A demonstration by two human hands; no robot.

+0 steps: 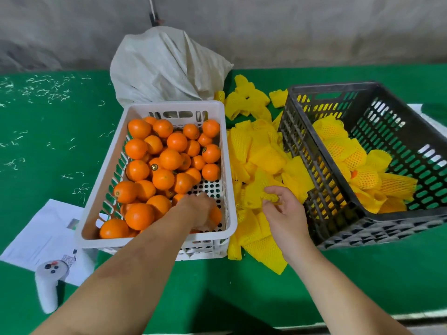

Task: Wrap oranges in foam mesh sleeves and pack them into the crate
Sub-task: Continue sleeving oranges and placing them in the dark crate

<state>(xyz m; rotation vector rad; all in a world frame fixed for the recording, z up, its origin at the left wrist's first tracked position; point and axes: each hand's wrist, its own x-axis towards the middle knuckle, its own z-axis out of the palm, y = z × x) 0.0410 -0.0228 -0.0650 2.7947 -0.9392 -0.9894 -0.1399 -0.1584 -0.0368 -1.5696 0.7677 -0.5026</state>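
A white crate (pixel 110 194) on the green table holds several loose oranges (pixel 170 158). My left hand (pixel 197 210) reaches into its near right corner and its fingers curl around an orange (pixel 216 215), mostly hidden under the hand. Between the crates lies a heap of yellow foam mesh sleeves (pixel 261 153). My right hand (pixel 284 210) is over that heap and pinches a yellow sleeve (pixel 269 197) with thumb and fingers. The black crate (pixel 338 213) on the right holds several oranges wrapped in sleeves (pixel 348 151).
A grey-white sack (pixel 164 66) stands behind the white crate. A white game controller (pixel 49 284) and sheets of paper (pixel 46 235) lie at the near left. The green table (pixel 48 153) carries small scraps at the far left. A concrete wall is behind.
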